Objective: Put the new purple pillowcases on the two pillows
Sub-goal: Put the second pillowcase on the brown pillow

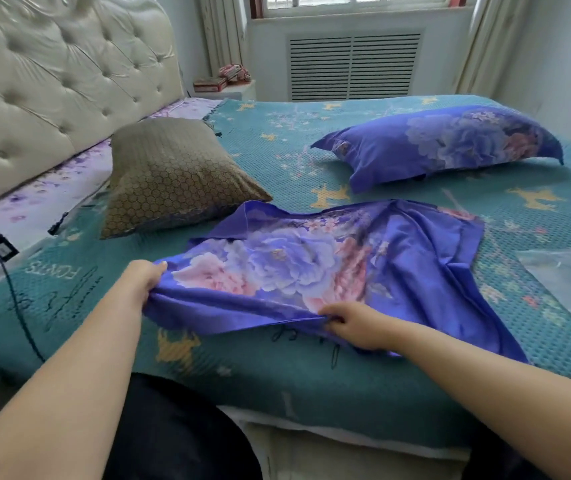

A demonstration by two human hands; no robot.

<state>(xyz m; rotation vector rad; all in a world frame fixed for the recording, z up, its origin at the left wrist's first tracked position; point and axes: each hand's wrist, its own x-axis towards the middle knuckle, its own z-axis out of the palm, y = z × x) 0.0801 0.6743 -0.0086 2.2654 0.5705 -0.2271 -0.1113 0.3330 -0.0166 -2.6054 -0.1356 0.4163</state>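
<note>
Pinching pillowcase [329, 258] edge: left hand [145, 277], right hand [353, 323].

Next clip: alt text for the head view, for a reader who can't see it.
Both hands, left hand and right hand, grip the near edge of an empty purple floral pillowcase spread on a teal bed cover. Beyond it lie a bare brown pillow and a pillow already in purple.

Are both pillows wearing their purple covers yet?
Not yet. Done: the far pillow already wears its purple flowery case. In hand: the left hand and right hand grip the near edge of the second pillowcase, lying flat on the bed. Left: the brown pillow near the headboard is bare.
</note>
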